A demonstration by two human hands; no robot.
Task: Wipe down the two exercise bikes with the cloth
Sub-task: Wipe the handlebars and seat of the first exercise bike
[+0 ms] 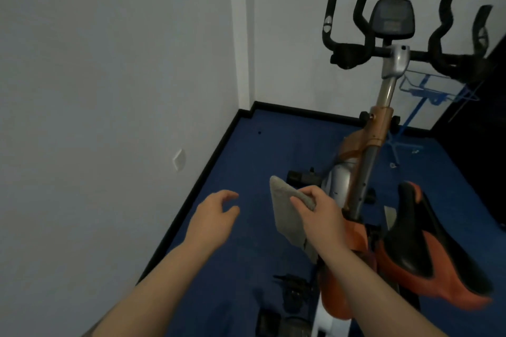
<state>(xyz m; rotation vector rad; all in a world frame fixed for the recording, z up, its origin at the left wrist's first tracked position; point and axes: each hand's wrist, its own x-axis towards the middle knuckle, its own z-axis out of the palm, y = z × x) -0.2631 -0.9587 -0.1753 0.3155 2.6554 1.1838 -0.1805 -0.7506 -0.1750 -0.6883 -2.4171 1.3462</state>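
Head-camera view: 2 bare forearms are extended forward over the blue carpeted floor (246, 161). A folded grey cloth (284, 213) is pinched between the thumb and curled fingers of the right hand (320, 216), and it is held in the air just left of the bike's frame. Nothing is held by the left hand (216, 213), whose fingers are loosely curled and apart.

To the right of the hands, the orange and silver exercise bike (367, 150) is seen, with its black and orange saddle (427, 241) nearest and black pedals (294, 290) low beside the frame. Farther off, the black multi-grip handlebars (364, 8) and a dark display console (391, 18) are raised against the white wall (109, 63). Behind the bike, a blue wire stand (421, 93) is partly visible in the corner.
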